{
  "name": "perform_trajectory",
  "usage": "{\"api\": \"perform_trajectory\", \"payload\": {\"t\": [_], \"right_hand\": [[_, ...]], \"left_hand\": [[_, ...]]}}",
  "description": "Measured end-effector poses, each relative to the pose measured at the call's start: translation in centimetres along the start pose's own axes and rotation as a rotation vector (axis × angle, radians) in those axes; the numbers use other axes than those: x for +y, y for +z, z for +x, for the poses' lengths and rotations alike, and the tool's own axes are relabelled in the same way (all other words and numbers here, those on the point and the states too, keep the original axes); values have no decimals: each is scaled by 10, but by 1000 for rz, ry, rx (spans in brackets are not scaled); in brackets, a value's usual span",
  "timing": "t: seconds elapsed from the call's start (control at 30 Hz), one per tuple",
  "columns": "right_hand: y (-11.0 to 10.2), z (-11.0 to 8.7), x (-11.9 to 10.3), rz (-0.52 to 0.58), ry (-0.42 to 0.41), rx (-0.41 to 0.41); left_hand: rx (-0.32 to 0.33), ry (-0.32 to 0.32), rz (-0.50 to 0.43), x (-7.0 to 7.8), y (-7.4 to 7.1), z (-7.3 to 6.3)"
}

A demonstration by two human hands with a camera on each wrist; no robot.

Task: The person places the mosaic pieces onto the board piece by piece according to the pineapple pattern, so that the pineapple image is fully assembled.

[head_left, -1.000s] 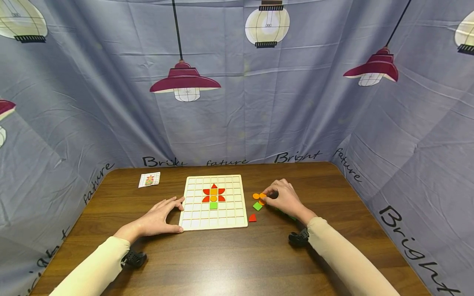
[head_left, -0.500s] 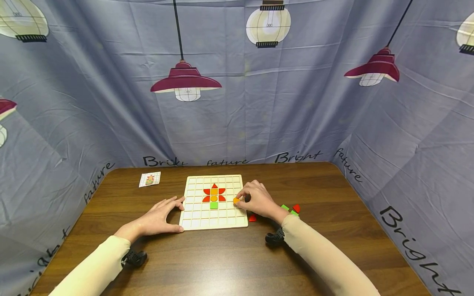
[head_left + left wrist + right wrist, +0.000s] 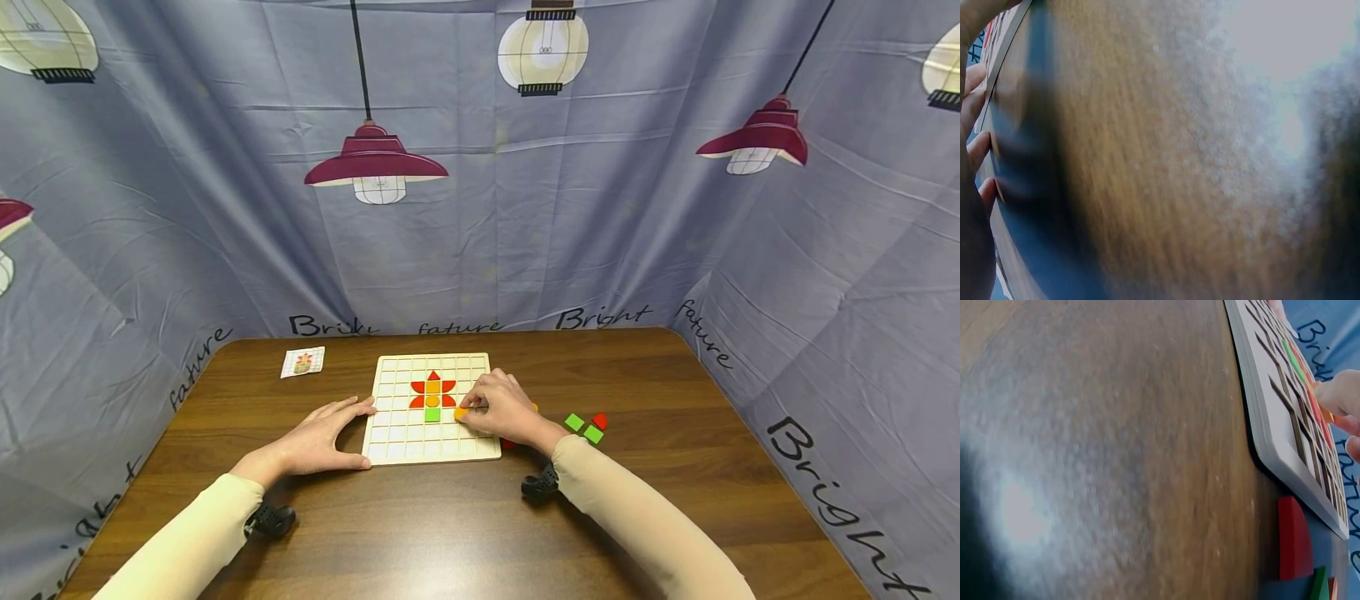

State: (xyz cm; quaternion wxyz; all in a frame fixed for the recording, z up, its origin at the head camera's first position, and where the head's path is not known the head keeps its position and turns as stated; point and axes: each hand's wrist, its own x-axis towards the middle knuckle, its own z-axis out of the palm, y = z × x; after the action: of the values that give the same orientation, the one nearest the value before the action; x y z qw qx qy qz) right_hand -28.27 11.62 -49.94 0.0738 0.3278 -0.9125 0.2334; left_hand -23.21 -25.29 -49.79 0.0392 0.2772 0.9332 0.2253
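Head view: we see the orange tile (image 3: 460,414) over the grid board (image 3: 393,452), at three o'clock from the green square (image 3: 432,414).
Right hand (image 3: 504,405): thumb and fingers pinch it.
Left hand (image 3: 318,440): spread, touching the board's nine o'clock edge.
Tile grip: we judge it light, stiff; best by opposite rims.

The right hand (image 3: 501,407) pinches a small orange piece (image 3: 461,413) over the pale board (image 3: 401,450). The board lies flat, lined into little boxes, and the left hand (image 3: 321,438) touches its left edge.
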Motion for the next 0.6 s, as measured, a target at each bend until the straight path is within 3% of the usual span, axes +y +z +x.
{"api": "perform_trajectory", "payload": {"t": [0.6], "right_hand": [[13, 8, -12, -77, -11, 4]], "left_hand": [[-16, 0, 34, -2, -2, -1]]}}
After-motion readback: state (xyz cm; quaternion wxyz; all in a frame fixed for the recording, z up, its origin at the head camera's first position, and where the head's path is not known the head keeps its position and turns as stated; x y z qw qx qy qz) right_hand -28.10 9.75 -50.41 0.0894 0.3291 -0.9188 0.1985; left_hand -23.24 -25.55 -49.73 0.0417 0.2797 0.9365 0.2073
